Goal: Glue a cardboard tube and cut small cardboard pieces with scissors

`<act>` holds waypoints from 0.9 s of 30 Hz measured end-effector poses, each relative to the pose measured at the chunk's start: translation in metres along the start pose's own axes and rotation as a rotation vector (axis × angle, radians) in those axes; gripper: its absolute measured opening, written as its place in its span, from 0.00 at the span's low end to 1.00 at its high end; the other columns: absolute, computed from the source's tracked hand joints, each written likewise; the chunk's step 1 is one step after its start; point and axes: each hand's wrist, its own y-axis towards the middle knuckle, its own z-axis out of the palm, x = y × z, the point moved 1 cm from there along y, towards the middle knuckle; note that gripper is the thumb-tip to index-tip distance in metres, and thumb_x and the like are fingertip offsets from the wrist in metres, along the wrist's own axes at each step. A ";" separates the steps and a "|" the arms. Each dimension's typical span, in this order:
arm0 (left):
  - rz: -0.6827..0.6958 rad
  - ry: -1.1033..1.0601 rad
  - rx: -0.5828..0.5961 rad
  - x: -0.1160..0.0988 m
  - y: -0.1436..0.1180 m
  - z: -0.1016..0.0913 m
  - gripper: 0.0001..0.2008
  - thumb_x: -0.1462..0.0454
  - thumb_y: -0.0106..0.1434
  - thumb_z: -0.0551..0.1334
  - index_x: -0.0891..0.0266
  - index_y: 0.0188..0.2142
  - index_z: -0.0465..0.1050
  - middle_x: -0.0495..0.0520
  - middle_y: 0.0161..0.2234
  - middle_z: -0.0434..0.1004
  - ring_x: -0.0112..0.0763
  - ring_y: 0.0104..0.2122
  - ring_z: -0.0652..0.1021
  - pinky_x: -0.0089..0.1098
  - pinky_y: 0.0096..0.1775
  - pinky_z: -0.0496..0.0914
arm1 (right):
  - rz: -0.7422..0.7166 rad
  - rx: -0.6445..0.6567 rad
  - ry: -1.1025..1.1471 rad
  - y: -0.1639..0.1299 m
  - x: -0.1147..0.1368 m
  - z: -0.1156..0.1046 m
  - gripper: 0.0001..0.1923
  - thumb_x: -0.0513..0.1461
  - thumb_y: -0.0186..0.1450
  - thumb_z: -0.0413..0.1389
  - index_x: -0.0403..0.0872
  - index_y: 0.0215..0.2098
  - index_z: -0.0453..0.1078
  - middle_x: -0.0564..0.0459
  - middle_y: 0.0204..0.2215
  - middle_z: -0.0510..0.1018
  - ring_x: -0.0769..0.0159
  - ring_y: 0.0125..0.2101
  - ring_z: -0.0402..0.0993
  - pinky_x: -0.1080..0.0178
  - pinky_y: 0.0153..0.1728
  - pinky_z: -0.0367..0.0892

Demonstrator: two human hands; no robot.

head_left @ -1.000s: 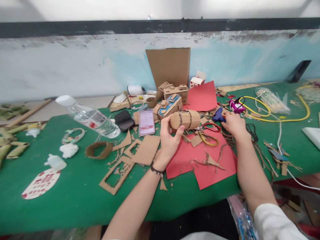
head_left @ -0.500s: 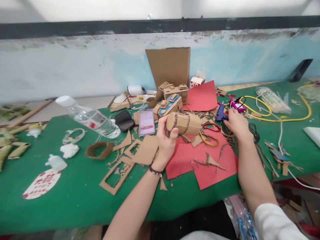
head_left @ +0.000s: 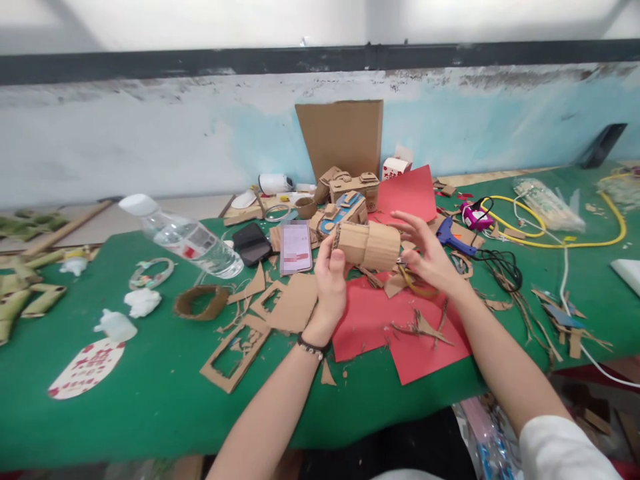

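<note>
Assembly work seems under way: the left hand (head_left: 330, 283) grips the brown corrugated-cardboard cylinder (head_left: 367, 245) by its end, lifted above the green felt tabletop (head_left: 150, 387). At its three o'clock the right hand (head_left: 425, 257) hovers with fingers spread, holding nothing, just beside the roll. Steadying its free end probably comes next. Ragged strips band the cylinder.
</note>
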 end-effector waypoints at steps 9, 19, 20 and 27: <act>-0.061 -0.042 0.064 -0.014 -0.002 0.010 0.33 0.38 0.76 0.59 0.43 0.74 0.64 0.60 0.74 0.70 0.47 0.65 0.81 0.40 0.50 0.85 | 0.002 -0.048 0.071 -0.011 0.001 0.023 0.52 0.65 0.65 0.70 0.66 0.79 0.56 0.46 0.79 0.64 0.44 0.75 0.66 0.43 0.72 0.70; -0.314 -0.130 0.234 -0.007 -0.008 0.020 0.35 0.36 0.73 0.63 0.52 0.68 0.72 0.62 0.66 0.80 0.48 0.58 0.85 0.43 0.47 0.87 | -0.007 -0.186 -0.297 -0.015 0.018 0.014 0.62 0.76 0.55 0.66 0.62 0.78 0.62 0.43 0.72 0.73 0.31 0.73 0.66 0.29 0.75 0.60; -0.331 -0.158 0.245 -0.006 -0.008 0.021 0.35 0.35 0.73 0.62 0.52 0.69 0.72 0.62 0.67 0.80 0.49 0.59 0.85 0.44 0.49 0.87 | -0.022 -0.168 -0.301 -0.015 0.021 0.014 0.61 0.76 0.54 0.66 0.62 0.77 0.64 0.43 0.70 0.75 0.30 0.72 0.67 0.28 0.75 0.60; -0.421 -0.256 0.316 -0.013 -0.004 0.021 0.36 0.36 0.75 0.58 0.52 0.71 0.67 0.64 0.69 0.78 0.51 0.59 0.85 0.46 0.47 0.87 | -0.095 -0.140 -0.212 -0.012 0.021 0.022 0.51 0.74 0.61 0.64 0.62 0.74 0.68 0.46 0.72 0.75 0.34 0.73 0.67 0.32 0.76 0.62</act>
